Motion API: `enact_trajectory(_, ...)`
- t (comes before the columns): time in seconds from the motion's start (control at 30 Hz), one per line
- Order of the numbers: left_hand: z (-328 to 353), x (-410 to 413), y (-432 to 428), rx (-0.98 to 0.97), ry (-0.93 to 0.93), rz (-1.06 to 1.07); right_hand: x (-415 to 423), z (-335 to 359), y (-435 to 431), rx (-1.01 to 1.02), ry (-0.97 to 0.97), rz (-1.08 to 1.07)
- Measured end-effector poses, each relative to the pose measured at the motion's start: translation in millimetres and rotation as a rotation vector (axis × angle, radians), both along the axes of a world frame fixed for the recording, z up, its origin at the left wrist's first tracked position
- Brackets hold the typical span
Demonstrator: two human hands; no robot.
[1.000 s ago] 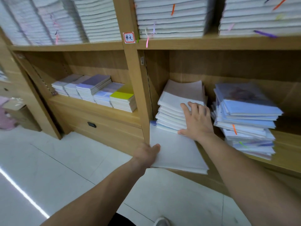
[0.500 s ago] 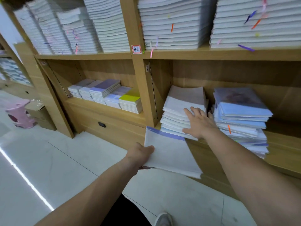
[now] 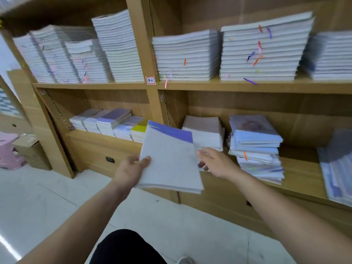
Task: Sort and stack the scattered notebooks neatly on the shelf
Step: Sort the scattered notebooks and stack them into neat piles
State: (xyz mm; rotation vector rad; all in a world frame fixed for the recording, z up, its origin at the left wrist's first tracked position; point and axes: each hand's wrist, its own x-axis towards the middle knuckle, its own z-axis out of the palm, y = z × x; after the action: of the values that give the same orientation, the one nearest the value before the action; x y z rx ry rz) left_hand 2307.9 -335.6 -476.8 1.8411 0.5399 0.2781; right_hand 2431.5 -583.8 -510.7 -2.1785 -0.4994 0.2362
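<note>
- The left hand [image 3: 129,171] has its grip clamped on the near left edge of a thin bundle of notebooks [image 3: 171,159], thumb on top and the other fingers hidden beneath, holding it in the air in front of the lower shelf [image 3: 297,169].
- The right hand [image 3: 217,162] sits at the bundle's right edge; blur leaves it unclear whether it grips anything, so I cannot tell its state.
- Judged step: carrying this bundle to a pile. Bringing the right hand under the far right corner would probably stop the covers sagging.
- The white pile [image 3: 204,133] lies just behind the bundle; the blue pile [image 3: 255,147] to its right is fanned and uneven.
- Match cover type first, then square the edges against the pile before letting go.
- Lower it flat; a tilted drop could slide the loose blue pile off the shelf.
</note>
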Motion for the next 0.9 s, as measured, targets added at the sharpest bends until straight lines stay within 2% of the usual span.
enact_trajectory(0.07,-1,13,-8,-0.025,-0.038,-0.035,-5,8,-6,0.135,0.073,-0.009)
enact_trajectory(0.27,-15,73,-31,-0.105,-0.154,-0.090,6,8,-22,0.183,0.251,-0.079)
enact_trajectory(0.47,-18,144,-42,-0.033,-0.206,-0.073,55,6,-10,0.245,0.070,-0.307)
enact_trajectory(0.57,-40,151,-46,0.238,-0.198,-0.141,79,-7,3,0.165,0.034,-0.367)
enact_trajectory(0.63,-62,148,-47,0.397,-0.156,-0.206,83,-20,9,0.028,0.003,-0.350)
enact_trajectory(0.77,-74,158,-44,0.364,-0.110,-0.221,67,-38,-2,-0.397,-0.138,-0.299)
enact_trajectory(0.9,-75,175,-50,0.366,-0.161,-0.234,73,-50,-14,-0.416,-0.350,-0.273)
